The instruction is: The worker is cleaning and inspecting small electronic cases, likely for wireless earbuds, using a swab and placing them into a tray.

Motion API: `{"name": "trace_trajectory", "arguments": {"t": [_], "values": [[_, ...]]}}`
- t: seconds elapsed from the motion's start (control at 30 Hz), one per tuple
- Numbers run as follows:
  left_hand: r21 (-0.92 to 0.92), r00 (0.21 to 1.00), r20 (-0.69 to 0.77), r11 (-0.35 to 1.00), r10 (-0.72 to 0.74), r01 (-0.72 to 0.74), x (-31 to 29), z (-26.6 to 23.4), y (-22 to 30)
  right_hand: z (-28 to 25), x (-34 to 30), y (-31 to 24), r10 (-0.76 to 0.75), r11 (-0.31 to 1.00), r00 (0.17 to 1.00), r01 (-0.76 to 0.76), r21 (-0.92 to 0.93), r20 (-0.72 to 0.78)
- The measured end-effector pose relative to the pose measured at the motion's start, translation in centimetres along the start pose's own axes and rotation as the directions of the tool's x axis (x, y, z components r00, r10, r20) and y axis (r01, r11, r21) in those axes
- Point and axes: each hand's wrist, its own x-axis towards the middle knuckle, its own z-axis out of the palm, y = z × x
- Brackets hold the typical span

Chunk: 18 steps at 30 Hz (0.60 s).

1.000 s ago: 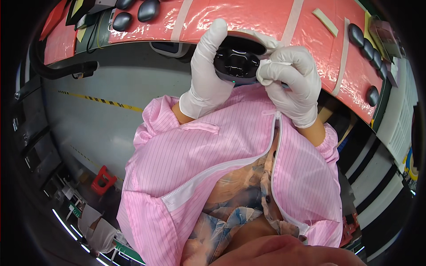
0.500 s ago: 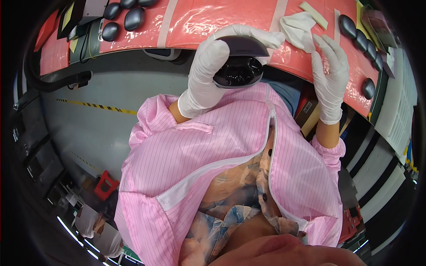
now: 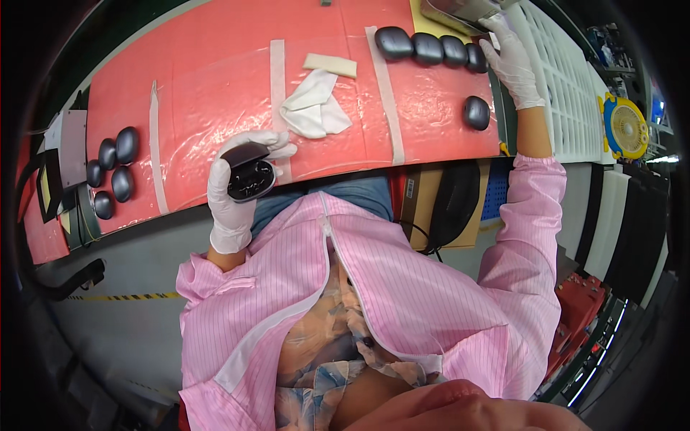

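My left hand, in a white glove, holds an open black earbud case with its lid flipped up, just over the near edge of the red mat. My right hand, also gloved, is stretched out to the far right of the mat. Its fingers rest at the end of a row of closed dark grey cases, beside a grey tray. One more closed case lies just below that hand. Whether the right hand grips anything cannot be told.
A crumpled white cloth and a beige pad lie mid-mat. Several closed dark cases sit at the left end. A white slotted rack stands on the right, with a yellow round device beyond it.
My right hand let go of the case and reached away to the far right. My left hand kept the case and lowered it toward the mat's near edge. The view tilted onto the bench.
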Motion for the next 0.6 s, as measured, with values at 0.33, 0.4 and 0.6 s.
{"name": "trace_trajectory", "arguments": {"t": [0.33,0.4,0.6], "values": [[0.029,1.000,-0.012,0.999,-0.024,0.025,0.3,-0.2,0.0,-4.6,-1.4,-1.6,0.576,0.513,0.815,-0.304,0.803,-0.059],[0.013,0.998,-0.049,0.999,-0.035,0.036,0.3,0.0,0.1,-6.0,-2.4,-3.8,0.722,0.487,0.675,-0.339,0.805,-0.152],[0.076,0.996,-0.085,0.997,-0.016,0.023,0.6,0.4,-0.1,-3.1,-4.8,-9.6,0.418,0.659,0.904,-0.365,0.657,0.083]]}}
